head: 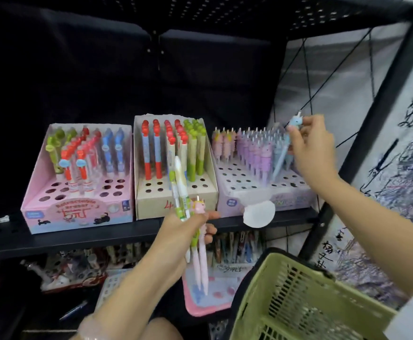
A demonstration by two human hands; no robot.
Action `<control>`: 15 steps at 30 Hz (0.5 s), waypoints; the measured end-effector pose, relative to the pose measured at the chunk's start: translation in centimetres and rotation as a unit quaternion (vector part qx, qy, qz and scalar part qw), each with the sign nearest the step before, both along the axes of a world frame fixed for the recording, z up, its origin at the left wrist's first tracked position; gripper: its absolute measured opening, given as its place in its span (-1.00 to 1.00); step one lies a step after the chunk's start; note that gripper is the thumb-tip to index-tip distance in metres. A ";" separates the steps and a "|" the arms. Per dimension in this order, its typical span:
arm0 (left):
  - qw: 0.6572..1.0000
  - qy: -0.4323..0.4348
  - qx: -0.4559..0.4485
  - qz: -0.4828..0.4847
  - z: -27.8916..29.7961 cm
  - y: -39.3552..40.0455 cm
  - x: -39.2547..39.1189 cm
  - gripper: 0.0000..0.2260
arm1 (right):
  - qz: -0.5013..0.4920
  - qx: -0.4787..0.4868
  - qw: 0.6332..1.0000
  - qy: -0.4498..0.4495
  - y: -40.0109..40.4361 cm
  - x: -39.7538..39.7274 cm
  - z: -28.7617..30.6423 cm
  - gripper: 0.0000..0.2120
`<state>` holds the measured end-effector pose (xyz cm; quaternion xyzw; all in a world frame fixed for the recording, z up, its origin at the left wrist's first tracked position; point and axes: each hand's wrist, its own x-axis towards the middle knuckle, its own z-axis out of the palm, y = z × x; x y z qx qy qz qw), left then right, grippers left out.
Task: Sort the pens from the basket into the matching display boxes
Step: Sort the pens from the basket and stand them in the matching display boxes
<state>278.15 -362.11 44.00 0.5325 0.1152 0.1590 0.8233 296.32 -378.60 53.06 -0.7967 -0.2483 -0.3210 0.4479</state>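
Three display boxes [176,168] stood on the shelf [77,236], already mostly filled. The right hand [308,146] pinched a blue pen [282,153] over the purple box [261,192]. The left hand [183,231] gripped several unsorted pens [200,261]. The green basket [298,298] hung below; I judged the sorting well advanced.

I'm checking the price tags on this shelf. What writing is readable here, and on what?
"Retractable eraser", blurred but legible: printed on the front of the pink display box.
"5元", red handwriting: same front, below the print.
"4", red handwriting, the rest hidden by the left hand's pens: front of the beige display box.
Lilac display box labels and wall scribbles: too blurred.
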 end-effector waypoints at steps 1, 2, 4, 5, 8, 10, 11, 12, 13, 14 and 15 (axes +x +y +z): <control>1.000 0.004 0.006 -0.004 -0.1 -0.3 0.3 -0.93 | -0.023 -0.016 0.999 -0.017 -0.5 0.7 -0.2 -0.76; 1.000 0.007 0.010 -0.008 -0.1 -0.5 0.6 -0.93 | -0.046 -0.037 0.998 -0.034 -0.9 1.4 -0.4 -0.75; 1.000 0.008 0.006 -0.012 -0.2 -0.9 0.9 -0.92 | -0.077 -0.075 0.993 -0.047 -1.6 2.4 -0.9 -0.74; 1.000 0.008 0.003 -0.012 -0.2 -1.0 1.0 -0.92 | -0.084 -0.083 0.992 -0.044 -1.8 2.8 -1.1 -0.75; 1.000 0.011 -0.001 -0.009 -0.3 -1.2 1.1 -0.91 | -0.098 -0.080 0.991 -0.033 -2.0 3.7 -1.3 -0.77; 1.000 0.016 -0.001 -0.006 -0.3 -1.2 1.0 -0.91 | -0.099 -0.083 0.991 -0.027 -1.9 4.1 -1.3 -0.78; 1.000 0.017 0.001 -0.005 -0.3 -1.1 0.9 -0.90 | -0.095 -0.092 0.991 -0.016 -1.9 4.2 -1.5 -0.78; 1.000 0.018 0.003 -0.005 -0.3 -1.1 0.8 -0.89 | -0.090 -0.103 0.991 -0.002 -1.8 4.3 -1.9 -0.78; 1.000 0.018 0.003 -0.006 -0.3 -1.1 0.7 -0.89 | -0.086 -0.111 0.990 0.008 -1.8 4.3 -2.2 -0.78; 1.000 0.016 0.002 -0.005 -0.2 -1.1 0.7 -0.89 | -0.084 -0.111 0.990 0.015 -1.8 4.3 -2.4 -0.78; 1.000 0.014 -0.001 -0.004 -0.2 -1.1 0.6 -0.89 | -0.083 -0.108 0.990 0.019 -1.8 4.4 -2.5 -0.77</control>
